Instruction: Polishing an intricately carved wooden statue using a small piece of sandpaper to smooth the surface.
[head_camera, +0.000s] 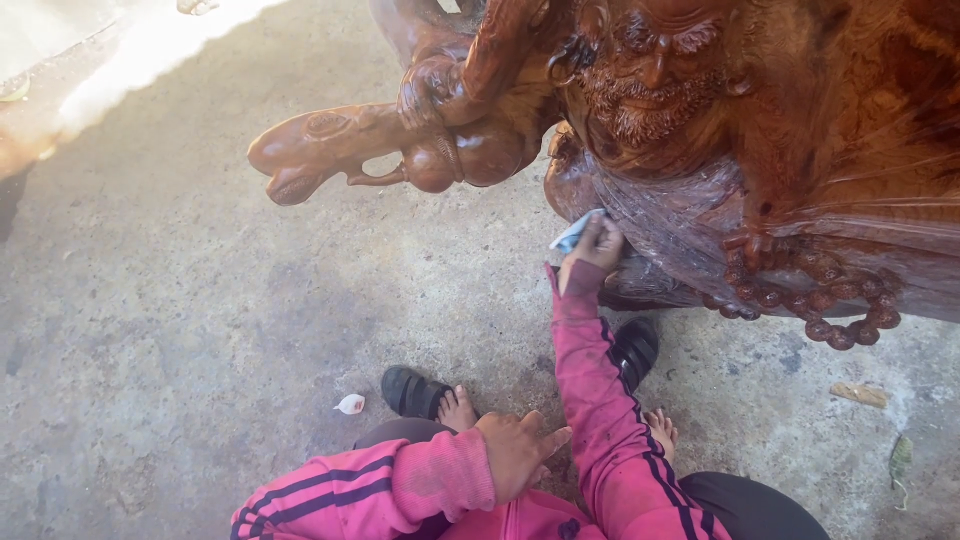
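Now, right hand (596, 250) pressing pale cloth (572, 236) against carved wooden statue (700, 180)

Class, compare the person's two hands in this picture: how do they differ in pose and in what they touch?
The right hand is stretched out to the wooden carving; the left hand stays close to the body, by the knee. The right hand presses a pale blue sheet against the carving; the left hand holds nothing. The right hand's fingers are curled over the sheet; the left hand's are spread flat. Both wear pink sleeves with dark stripes.
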